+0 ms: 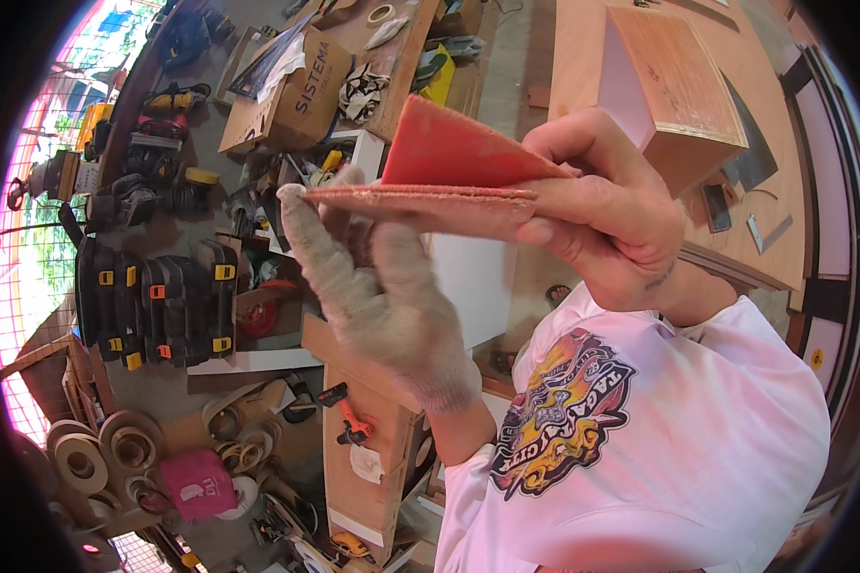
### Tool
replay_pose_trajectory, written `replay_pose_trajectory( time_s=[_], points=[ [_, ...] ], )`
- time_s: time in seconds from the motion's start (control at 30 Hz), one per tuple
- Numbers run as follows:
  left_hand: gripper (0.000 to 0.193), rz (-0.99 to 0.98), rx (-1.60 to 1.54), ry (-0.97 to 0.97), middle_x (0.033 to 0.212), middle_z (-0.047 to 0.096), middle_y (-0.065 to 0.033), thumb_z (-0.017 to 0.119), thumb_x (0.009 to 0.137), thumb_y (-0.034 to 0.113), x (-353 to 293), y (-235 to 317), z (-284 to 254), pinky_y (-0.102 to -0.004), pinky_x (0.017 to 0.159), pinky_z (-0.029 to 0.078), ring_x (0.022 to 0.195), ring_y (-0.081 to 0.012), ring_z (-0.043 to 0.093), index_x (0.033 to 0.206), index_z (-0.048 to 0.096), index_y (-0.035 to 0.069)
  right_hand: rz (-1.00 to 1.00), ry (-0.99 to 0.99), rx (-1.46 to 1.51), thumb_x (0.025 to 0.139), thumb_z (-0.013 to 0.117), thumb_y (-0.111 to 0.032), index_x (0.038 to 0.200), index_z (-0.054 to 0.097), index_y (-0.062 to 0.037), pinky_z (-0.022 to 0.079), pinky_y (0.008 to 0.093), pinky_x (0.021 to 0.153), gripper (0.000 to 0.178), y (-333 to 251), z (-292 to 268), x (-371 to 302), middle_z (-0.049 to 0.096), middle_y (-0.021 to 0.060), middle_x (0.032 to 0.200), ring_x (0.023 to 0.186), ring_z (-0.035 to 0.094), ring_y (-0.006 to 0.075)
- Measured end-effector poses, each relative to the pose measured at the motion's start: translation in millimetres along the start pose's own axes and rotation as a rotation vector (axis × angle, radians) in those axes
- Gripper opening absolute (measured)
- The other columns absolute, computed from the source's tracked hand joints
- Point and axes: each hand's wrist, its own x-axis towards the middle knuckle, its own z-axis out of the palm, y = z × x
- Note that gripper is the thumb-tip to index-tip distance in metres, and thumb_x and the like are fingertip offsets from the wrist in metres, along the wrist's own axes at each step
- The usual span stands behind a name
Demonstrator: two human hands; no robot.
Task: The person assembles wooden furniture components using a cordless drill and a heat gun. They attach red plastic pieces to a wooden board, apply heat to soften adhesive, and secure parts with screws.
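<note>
A stiff red sheet (454, 151), bent or folded into a narrow V with a rough, worn pinkish-brown edge, is held up in front of my chest. My right hand (616, 205), bare, pinches its right end between thumb and fingers. Below and to the left is my left hand (382, 296), in a dusty off-white knit glove. Its fingers are stretched and spread, slightly blurred, with one fingertip at the sheet's left corner. The sheet partly hides the other gloved fingertips.
A wooden box (674, 81) stands on the workbench (573, 76) at right, near a phone (718, 207). A cardboard carton (301, 91) sits far left. Black tool cases (167, 301), tape rolls (81, 458) and an orange cordless drill (354, 420) lie at left and below.
</note>
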Motion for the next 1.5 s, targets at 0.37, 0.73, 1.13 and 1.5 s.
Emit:
replay_pose_trajectory(
  time_s=[0.37,0.73,1.13,1.5],
  points=[
    [0.137,-0.388,-0.496,-0.239,0.155,0.036,-0.0109,0.094,0.059,0.044,-19.9,-1.4,-10.8,-0.043,0.116,0.034,0.14,-0.0246,0.039,0.16,0.008,0.007,0.01,-0.154,-0.02,0.084,0.069,0.01,0.115,0.072,-0.0024,0.05,0.0275,0.077,0.034,-3.4,2.6,-1.6,0.052,0.0143,0.121,0.096,0.058,0.0182],
    [0.122,-0.082,-0.727,-0.342,0.147,0.044,-0.0199,0.092,0.056,0.058,-7.3,-35.2,-30.6,-0.0495,0.103,0.049,0.126,-0.0352,0.055,0.153,0.034,0.012,0.207,0.121,-0.047,0.096,0.062,-0.001,0.123,0.069,-0.0042,0.05,0.0266,0.084,0.028,-3.6,3.0,-5.9,0.058,0.0114,0.119,0.102,0.061,0.0165],
    [0.122,0.301,0.574,-0.329,0.148,0.039,-0.0251,0.099,0.044,0.027,-5.7,-13.6,-41.7,-0.0475,0.108,0.045,0.134,-0.0414,0.046,0.15,0.041,0.01,0.402,-0.245,0.391,0.099,0.065,-0.026,0.123,0.068,0.0005,0.051,0.0329,0.09,0.036,-4.2,21.6,-13.5,0.054,0.0146,0.117,0.105,0.06,0.022],
    [0.097,0.178,0.435,-0.47,0.144,0.049,-0.0148,0.092,0.067,0.018,0.0,-17.2,-52.5,-0.0419,0.109,0.046,0.134,-0.0285,0.049,0.148,0.042,0.002,0.283,-0.199,0.149,0.099,0.061,-0.014,0.114,0.069,0.0009,0.053,0.0318,0.079,0.022,2.9,29.1,-16.4,0.058,0.015,0.112,0.093,0.063,0.0228]
  ],
)
